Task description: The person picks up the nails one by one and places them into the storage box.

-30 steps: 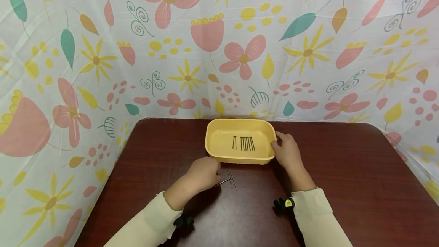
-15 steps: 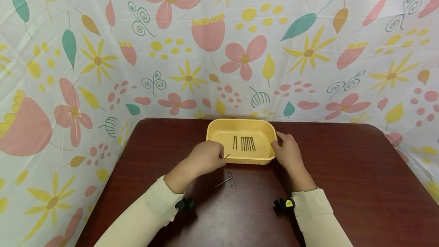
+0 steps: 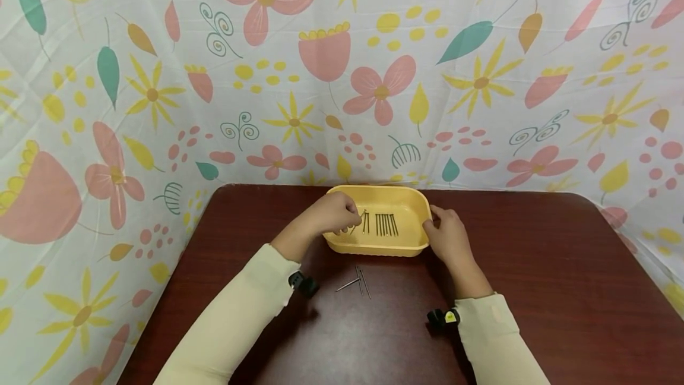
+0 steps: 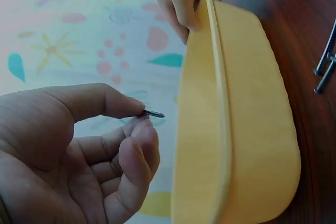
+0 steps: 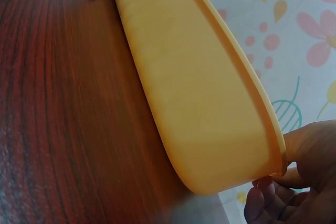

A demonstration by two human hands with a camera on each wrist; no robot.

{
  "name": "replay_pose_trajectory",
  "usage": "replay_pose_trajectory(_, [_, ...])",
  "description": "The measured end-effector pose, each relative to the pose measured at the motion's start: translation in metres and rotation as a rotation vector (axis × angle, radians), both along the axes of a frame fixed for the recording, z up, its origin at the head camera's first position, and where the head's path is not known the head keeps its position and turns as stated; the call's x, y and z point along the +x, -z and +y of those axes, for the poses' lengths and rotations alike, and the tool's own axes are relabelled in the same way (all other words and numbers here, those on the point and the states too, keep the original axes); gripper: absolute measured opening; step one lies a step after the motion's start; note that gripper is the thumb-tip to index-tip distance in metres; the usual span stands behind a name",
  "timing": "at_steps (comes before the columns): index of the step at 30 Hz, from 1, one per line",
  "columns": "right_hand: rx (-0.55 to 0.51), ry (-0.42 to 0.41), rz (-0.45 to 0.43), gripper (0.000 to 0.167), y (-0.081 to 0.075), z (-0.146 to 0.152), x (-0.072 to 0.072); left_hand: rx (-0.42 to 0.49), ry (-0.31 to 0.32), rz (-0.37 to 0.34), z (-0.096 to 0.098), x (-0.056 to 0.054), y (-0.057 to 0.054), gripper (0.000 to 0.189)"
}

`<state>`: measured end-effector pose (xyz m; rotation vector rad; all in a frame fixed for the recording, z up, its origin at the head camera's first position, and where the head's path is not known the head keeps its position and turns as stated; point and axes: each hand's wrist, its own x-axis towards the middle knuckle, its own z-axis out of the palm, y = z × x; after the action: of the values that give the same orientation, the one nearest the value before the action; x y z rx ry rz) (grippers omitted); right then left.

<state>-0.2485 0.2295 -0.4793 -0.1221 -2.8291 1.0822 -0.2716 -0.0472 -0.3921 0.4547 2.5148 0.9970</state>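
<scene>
My left hand [image 3: 335, 212] is over the left part of a yellow plastic tray [image 3: 382, 250]. Between thumb and fingertips it pinches a thin metal nail [image 4: 154, 114], whose end sticks out in the left wrist view. Inside the tray lie several nails [image 3: 382, 224] side by side, with two more standing apart to their left. My right hand [image 3: 449, 233] grips the tray's right rim, thumb on one side and fingers on the other, as the right wrist view also shows. In front of the tray, a few loose nails [image 3: 348, 284] lie crossed on the table.
The dark red-brown wooden table [image 3: 534, 278] reaches back to a floral cloth [image 3: 374, 76] hung behind and at the left. A black wrist camera [image 3: 303, 284] sits on my left cuff, and another [image 3: 442, 317] on the right one.
My left hand has lifted a nail from the loose ones on the table and carried it up over the tray's front rim to its left inside. My right hand stays on the rim.
</scene>
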Motion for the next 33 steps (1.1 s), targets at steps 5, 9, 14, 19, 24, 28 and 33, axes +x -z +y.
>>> replay_pose_trajectory(5, [-0.003, 0.003, 0.005, 0.052, -0.001, 0.0, 0.0, 0.026, -0.089, -0.054, 0.005, -0.019, 0.012, 0.032])
replay_pose_trajectory(9, [-0.006, 0.004, 0.0, 0.051, -0.001, 0.0, 0.0, 0.025, -0.137, -0.075, 0.011, -0.03, 0.024, 0.04])
replay_pose_trajectory(14, [-0.015, -0.001, -0.011, 0.052, 0.001, 0.0, 0.0, 0.014, -0.149, -0.103, 0.019, -0.039, 0.038, 0.047])
replay_pose_trajectory(19, [-0.017, -0.001, -0.012, 0.053, 0.001, 0.001, 0.0, -0.029, -0.169, -0.158, 0.026, -0.047, 0.049, 0.047])
replay_pose_trajectory(24, [-0.015, -0.002, -0.011, 0.053, 0.001, 0.002, 0.001, -0.096, -0.168, -0.206, 0.03, -0.057, 0.059, 0.044])
replay_pose_trajectory(28, [-0.014, -0.001, -0.008, 0.053, 0.002, 0.002, 0.0, -0.183, -0.172, -0.204, 0.034, -0.063, 0.063, 0.04])
replay_pose_trajectory(33, [-0.012, 0.004, -0.009, 0.053, 0.001, 0.002, 0.0, -0.223, -0.182, -0.206, 0.038, -0.065, 0.064, 0.034])
